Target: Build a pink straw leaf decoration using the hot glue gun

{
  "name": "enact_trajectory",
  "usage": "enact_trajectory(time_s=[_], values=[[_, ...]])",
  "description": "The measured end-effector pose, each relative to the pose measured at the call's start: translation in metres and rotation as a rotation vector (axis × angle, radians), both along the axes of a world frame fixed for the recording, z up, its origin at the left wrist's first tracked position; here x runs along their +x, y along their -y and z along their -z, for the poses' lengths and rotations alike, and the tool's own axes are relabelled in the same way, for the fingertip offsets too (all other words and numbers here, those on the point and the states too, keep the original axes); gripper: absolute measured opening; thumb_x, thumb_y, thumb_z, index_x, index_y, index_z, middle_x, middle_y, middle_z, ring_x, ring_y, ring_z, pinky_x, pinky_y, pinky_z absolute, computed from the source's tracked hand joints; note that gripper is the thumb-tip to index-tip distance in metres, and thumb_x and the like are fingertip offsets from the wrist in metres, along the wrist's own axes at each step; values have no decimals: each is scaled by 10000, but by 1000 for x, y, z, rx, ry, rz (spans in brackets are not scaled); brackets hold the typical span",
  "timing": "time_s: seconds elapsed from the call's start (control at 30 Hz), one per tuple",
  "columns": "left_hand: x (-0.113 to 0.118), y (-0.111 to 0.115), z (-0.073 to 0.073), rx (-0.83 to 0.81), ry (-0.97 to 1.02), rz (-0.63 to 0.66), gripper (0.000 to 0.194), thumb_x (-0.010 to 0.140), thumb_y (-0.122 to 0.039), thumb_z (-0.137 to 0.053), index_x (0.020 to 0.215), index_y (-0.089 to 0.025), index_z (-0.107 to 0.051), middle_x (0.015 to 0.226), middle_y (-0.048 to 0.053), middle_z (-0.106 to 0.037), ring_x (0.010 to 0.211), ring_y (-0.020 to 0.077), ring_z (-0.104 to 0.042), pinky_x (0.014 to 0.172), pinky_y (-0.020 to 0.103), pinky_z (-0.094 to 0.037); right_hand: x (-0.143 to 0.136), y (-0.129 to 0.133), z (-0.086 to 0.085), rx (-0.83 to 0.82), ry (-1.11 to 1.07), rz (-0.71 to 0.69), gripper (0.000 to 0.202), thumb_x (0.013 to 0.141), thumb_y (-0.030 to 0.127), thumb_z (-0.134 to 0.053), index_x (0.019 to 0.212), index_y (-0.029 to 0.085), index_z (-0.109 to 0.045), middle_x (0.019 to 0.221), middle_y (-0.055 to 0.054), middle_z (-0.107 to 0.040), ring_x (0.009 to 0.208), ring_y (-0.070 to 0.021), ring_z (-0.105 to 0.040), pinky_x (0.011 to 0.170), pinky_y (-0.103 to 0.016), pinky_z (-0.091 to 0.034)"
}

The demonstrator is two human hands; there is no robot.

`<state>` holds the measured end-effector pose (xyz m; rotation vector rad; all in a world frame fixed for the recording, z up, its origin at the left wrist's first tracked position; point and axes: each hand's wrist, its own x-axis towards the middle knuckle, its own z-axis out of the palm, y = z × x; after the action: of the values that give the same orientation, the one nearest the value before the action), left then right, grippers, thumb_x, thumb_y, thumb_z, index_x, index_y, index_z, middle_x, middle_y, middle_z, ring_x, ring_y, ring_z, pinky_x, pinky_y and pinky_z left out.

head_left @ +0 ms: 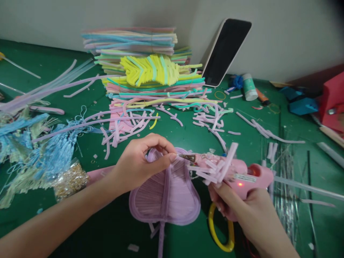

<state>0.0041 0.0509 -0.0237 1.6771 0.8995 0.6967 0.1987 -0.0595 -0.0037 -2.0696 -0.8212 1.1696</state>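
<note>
My right hand (pixel 242 208) is wrapped around a pink hot glue gun (pixel 236 168), whose metal tip points left and whose small red light is lit. A clear glue stick (pixel 309 187) runs out of its back. Short lilac pipe cleaner pieces (pixel 215 168) lie across the gun's front. My left hand (pixel 146 161) is closed in a pinch right at the tip; what it holds is too small to make out. Below lies a lilac fan-shaped piece (pixel 177 193) made of pipe cleaners, with a centre rib and stem, its top partly hidden by my left hand.
Bundles of coloured pipe cleaners (pixel 131 41) are stacked by the wall, beside a leaning phone (pixel 225 50). Blue tassels (pixel 59 143) and a bag of gold rings (pixel 70 181) lie left. Yellow-handled scissors (pixel 228 236) rest below the gun. Lilac scraps (pixel 209 120) litter the green table.
</note>
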Motion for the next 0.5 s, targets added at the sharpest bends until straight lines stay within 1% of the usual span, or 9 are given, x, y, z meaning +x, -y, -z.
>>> enact_trajectory(time_s=[0.13,0.2,0.3,0.4,0.43,0.5], values=[[0,0,0,-2,-3,2,73,848,-263,-651,840,-190,-658,872,29,-671,854,162,-630,789,286,-489,-2,-1,-1,0,-36,7,370,707,471,-635,499,191,-513,423,24,-466,401,-87,-422,397,-208,-322],[0,-1,-1,0,-14,-4,76,846,-265,-649,835,-191,-660,874,29,-675,859,162,-633,787,282,-490,0,0,1,-11,-84,55,381,708,482,-648,505,183,-527,414,23,-462,385,-77,-403,379,-197,-297],[-1,-4,-2,15,-49,-13,70,839,-262,-647,823,-195,-658,871,20,-678,866,158,-632,761,261,-492,8,-2,4,14,-210,185,385,699,497,-687,544,172,-548,444,15,-485,384,-64,-388,350,-172,-249],[-4,-9,-7,89,-123,4,56,832,-252,-647,805,-203,-654,839,2,-669,879,157,-626,762,253,-483,24,-10,4,77,-406,320,351,670,462,-736,592,181,-539,476,32,-465,381,-53,-354,316,-153,-214],[-5,-11,-9,125,-158,19,54,833,-249,-644,800,-207,-653,836,-3,-667,887,158,-623,769,253,-478,31,-13,3,101,-495,374,325,665,430,-742,610,186,-535,494,40,-455,383,-50,-348,310,-147,-222],[-7,-17,-14,208,-234,53,54,837,-236,-634,791,-214,-653,840,-10,-664,894,158,-615,788,259,-462,44,-20,-1,203,-642,533,231,681,349,-722,675,194,-551,587,29,-497,436,-51,-414,358,-135,-330]])
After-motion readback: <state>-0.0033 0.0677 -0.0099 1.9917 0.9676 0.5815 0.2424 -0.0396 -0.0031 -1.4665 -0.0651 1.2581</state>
